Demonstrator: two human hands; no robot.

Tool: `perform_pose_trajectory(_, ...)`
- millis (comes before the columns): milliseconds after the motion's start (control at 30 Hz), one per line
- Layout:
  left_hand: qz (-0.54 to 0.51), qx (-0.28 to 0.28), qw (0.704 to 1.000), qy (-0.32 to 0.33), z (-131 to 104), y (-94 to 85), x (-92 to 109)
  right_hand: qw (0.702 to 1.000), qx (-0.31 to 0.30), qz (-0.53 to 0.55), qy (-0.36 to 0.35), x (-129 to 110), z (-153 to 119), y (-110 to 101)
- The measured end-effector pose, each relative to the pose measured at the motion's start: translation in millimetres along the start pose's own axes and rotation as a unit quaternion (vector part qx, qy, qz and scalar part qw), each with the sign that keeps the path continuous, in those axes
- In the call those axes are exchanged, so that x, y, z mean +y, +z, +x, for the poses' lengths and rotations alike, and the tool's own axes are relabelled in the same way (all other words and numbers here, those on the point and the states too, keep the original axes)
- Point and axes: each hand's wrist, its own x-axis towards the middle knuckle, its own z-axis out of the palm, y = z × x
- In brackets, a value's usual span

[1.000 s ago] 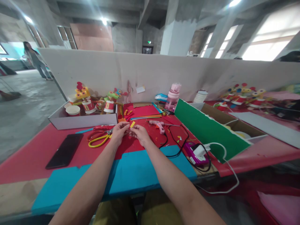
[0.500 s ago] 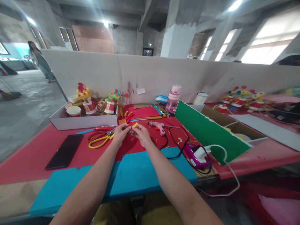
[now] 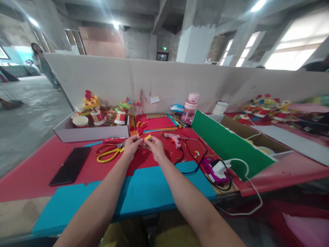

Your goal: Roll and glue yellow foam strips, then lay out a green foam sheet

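Note:
My left hand [image 3: 132, 145] and my right hand [image 3: 154, 145] meet over the red tabletop, their fingers pinched close together. A small yellow paper strip [image 3: 148, 137] sticks up from my right fingertips. Between the two hands a bit of red shows; my fingers cover most of it, so its shape is unclear. Just left of my left hand lie yellow-handled scissors [image 3: 108, 156] and a red-handled tool [image 3: 104, 147]. To the right of my right hand rests a pink hot glue gun [image 3: 174, 140].
A white box [image 3: 92, 134] with paper-cup figures stands at left, behind a black phone [image 3: 70, 166]. On the right are a purple power strip [image 3: 215, 173], loose cables and a green-sided box [image 3: 226, 144]. Blue sheets [image 3: 146, 188] cover the front edge; a partition [image 3: 164, 79] closes the back.
Both hands stay in nearly the same place, with only slight finger movement around the yellow paper strip. A person in the left background has shifted a little.

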Motion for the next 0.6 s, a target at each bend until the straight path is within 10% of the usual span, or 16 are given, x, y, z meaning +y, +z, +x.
perform_pose_trajectory(600, -0.023, -0.013, 0.999, 0.018, 1, 2.9, -6, 0.999, 0.022, 0.000, -0.044, 2, 3, 0)
